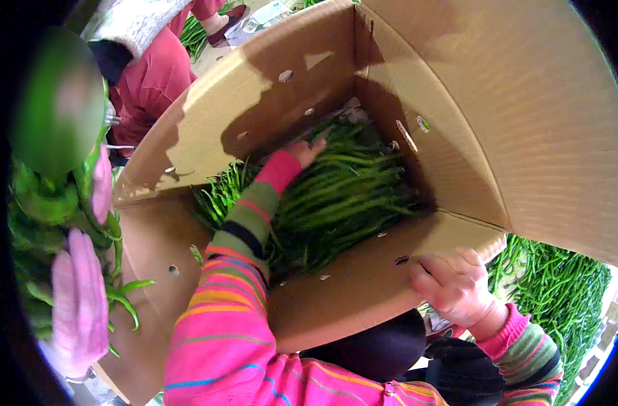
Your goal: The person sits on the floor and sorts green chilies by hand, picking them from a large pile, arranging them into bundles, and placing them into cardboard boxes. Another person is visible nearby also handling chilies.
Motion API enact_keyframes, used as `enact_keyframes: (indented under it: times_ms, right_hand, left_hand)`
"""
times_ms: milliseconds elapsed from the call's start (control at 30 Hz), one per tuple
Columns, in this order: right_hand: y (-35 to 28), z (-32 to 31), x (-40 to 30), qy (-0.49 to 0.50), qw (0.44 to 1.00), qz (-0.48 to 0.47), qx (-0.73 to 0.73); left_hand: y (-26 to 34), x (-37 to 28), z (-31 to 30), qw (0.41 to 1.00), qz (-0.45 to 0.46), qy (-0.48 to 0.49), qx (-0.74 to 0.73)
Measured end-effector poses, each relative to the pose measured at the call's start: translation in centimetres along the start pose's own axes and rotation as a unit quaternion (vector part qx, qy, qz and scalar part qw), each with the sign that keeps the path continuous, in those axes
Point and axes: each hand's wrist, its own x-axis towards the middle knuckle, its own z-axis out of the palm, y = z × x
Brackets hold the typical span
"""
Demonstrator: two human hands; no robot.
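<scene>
Before me stands a large brown cardboard box [339, 286] with holes in its walls. Long green chili peppers [339, 193] lie in it, mostly lined up side by side. My left hand [306, 152] reaches down inside and rests at the far left part of the peppers. Its fingers look spread, and nothing is seen gripped in them. Another bunch of lighter green chilies [225, 195] sits left of my forearm, partly hidden by the sleeve. My right hand [451, 284] grips the near rim of the box at its right corner.
A co-worker's pink-gloved hands [79, 299] hold a mass of green chilies [40, 218] over the left flap [146, 254]. More chilies [558, 294] are heaped outside at right. A raised flap [532, 101] spans the upper right. Another person's red-trousered leg [151, 81] is beyond.
</scene>
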Motion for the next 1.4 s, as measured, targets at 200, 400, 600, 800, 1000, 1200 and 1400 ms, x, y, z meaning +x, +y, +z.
enact_keyframes:
  times_ms: [200, 400, 600, 800, 1000, 1200, 1400]
  right_hand:
    - [-0.4, -0.5, 1.3, -0.001, 1.000, -0.023, -0.002]
    - [1.0, -0.4, -0.7, -0.006, 1.000, -0.004, -0.024]
    - [0.8, 0.2, -0.8, 0.037, 0.999, -0.021, -0.034]
    - [1.0, 0.8, -1.1, 0.044, 0.998, -0.031, -0.020]
    - [1.5, 1.3, 1.1, 0.061, 0.997, -0.043, -0.015]
    - [0.1, 0.2, 2.2, 0.052, 0.998, -0.040, -0.010]
    - [0.2, 0.7, -0.8, 0.067, 0.997, -0.027, 0.010]
  left_hand:
    - [-2.8, 0.4, 1.5, 0.990, 0.065, 0.126, 0.007]
    - [4.5, -5.3, -0.2, 0.943, 0.177, 0.273, -0.064]
    - [12.0, -12.5, -4.8, 0.938, 0.275, 0.184, -0.102]
    - [10.0, -5.3, -4.4, 0.929, 0.107, -0.155, -0.318]
    - [3.5, -2.0, 0.0, 0.908, 0.189, -0.170, -0.333]
    - [-1.0, -3.9, 3.2, 0.979, 0.126, -0.032, -0.159]
    - [4.3, -15.2, 4.9, 0.931, 0.348, 0.103, -0.030]
